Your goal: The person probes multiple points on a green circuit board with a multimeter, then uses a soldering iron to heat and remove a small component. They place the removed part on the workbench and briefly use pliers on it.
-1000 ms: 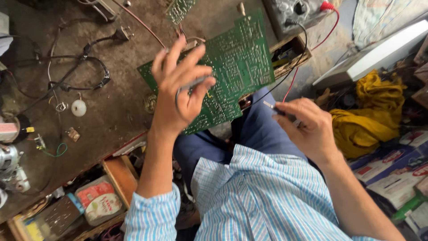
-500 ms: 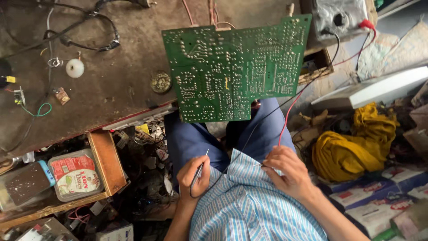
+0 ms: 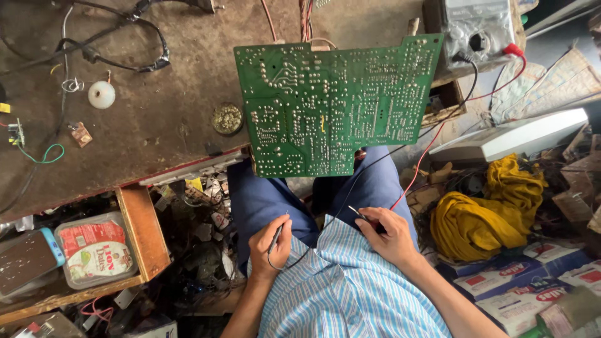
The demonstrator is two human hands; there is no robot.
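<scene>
Probes in both fists: left hand [image 3: 270, 241] grips the black probe [image 3: 276, 236], right hand [image 3: 392, 235] the red probe [image 3: 368, 218], below a green circuit board [image 3: 335, 106].

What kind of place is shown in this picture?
Probably an electronics repair workshop. A green circuit board lies solder side up on a worn workbench, a multimeter sits beside it with red and black leads, and each hand holds a test probe: left hand, right hand.
</scene>
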